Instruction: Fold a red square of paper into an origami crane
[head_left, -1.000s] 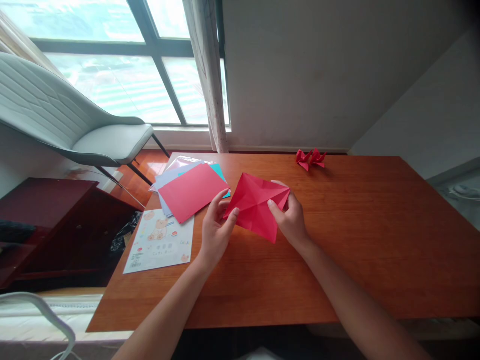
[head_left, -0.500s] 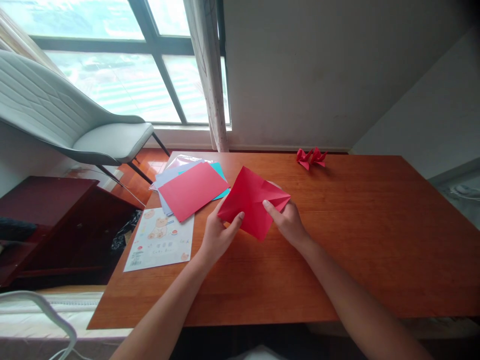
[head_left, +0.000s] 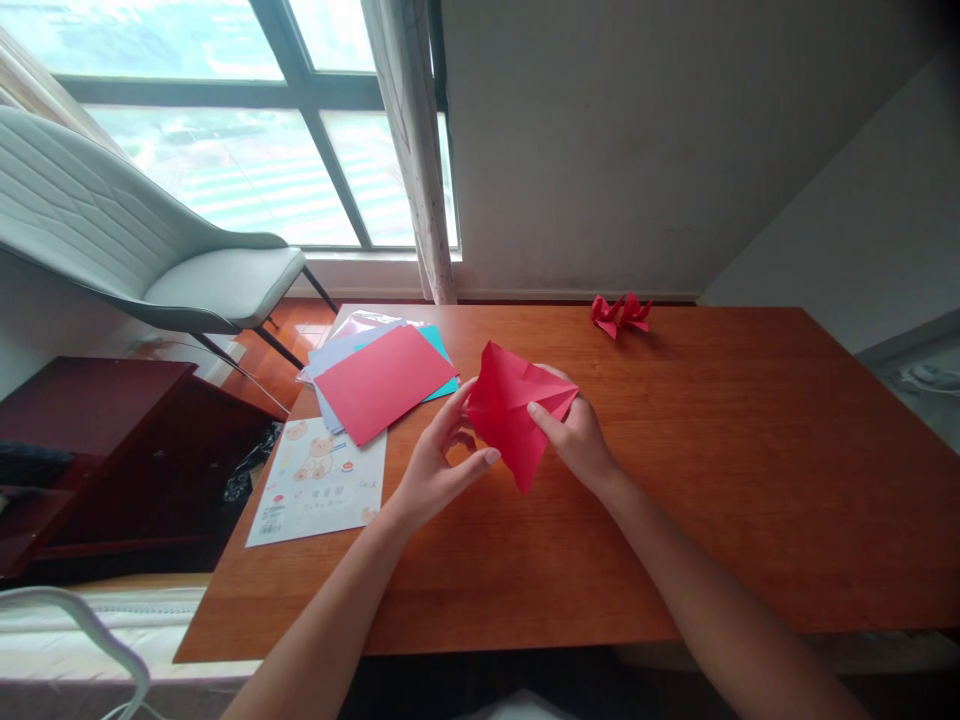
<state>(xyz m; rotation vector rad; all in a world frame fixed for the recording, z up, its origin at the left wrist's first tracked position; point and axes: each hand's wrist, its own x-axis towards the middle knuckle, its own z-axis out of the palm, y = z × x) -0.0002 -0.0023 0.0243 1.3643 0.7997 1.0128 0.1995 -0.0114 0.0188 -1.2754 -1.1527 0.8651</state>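
A creased red sheet of origami paper is held up above the table, its left side bent back and its lower corner pointing down. My right hand pinches its right part, thumb on the front face and fingers behind. At the left edge, my left hand has its thumb and fingers apart; the fingertips reach the paper's edge or pass just behind it. The thumb lies clear of the sheet.
A stack of coloured paper, red on top, lies to the left above a bear-printed sheet. Folded red paper figures sit at the back of the wooden table. A grey chair stands beyond the left edge.
My left thumb has come off the front of the paper and the left hand has opened. The sheet's left corner has bent backward. My right hand keeps its pinch.
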